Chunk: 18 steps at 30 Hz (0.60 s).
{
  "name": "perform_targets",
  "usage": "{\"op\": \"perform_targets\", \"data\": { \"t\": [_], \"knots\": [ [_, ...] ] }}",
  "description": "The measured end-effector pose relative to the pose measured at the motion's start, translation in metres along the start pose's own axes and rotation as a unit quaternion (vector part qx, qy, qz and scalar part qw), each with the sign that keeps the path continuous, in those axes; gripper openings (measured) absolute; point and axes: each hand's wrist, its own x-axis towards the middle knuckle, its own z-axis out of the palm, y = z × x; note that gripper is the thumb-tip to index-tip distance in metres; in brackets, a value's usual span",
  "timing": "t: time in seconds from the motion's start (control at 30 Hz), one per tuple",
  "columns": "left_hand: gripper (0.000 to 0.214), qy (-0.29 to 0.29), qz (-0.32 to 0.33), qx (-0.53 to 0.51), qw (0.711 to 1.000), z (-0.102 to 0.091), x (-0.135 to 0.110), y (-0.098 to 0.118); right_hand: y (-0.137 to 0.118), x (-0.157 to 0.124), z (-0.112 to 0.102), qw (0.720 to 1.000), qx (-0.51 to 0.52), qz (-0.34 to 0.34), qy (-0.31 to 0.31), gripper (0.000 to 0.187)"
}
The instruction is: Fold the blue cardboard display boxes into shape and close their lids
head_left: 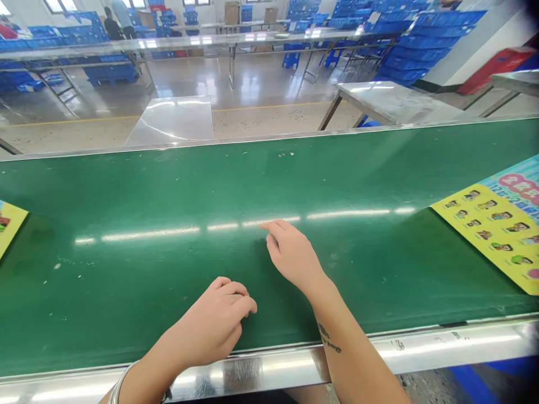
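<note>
Along the green conveyor belt (126, 224), left hand (213, 322) curled into a loose, empty fist on the surface, right hand (292, 261) open and grasping nothing just above or on it, yellow printed sheet (492, 238) lying untouched well off to the right.

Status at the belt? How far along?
Looks done: a yellow printed sheet of cartoon faces lies on the green conveyor belt at right, and another yellow sheet at the left edge. In hand: nothing; the left hand is curled on the belt, the right hand open beside it. Left: both sheets lie untouched, away from the hands.
</note>
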Motion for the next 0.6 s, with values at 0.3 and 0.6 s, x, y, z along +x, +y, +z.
{"op": "perform_targets", "data": {
  "t": [0.3, 0.6],
  "knots": [
    [0.036, -0.002, -0.005, 0.022, 1.000, -0.007, -0.001, -0.001, -0.003, 0.000, -0.001, 1.000, -0.006, 0.011, -0.002, 0.035],
    [0.024, 0.146, 0.040, 0.169, 0.974, 0.007, 0.000, -0.021, -0.015, 0.002, -0.023, 0.997, -0.003, -0.029, 0.073, 0.034]
  ]
}}
